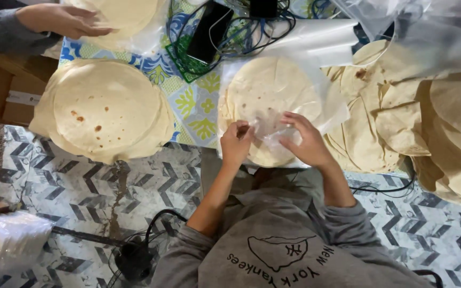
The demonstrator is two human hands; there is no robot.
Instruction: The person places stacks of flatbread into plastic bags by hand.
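patterned table, both hands pinching clear bag

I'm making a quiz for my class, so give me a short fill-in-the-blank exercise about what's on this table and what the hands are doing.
1. The left hand and right hand pinch a clear ____ over a stack of flatbreads.
2. Another person's hand rests on a flatbread stack at the top ____ corner of the view.
3. The black phone lies among tangled ____.
4. The loose heap of flatbreads lies on the ____ side of the view.

Missing words: plastic bag; left; cables; right
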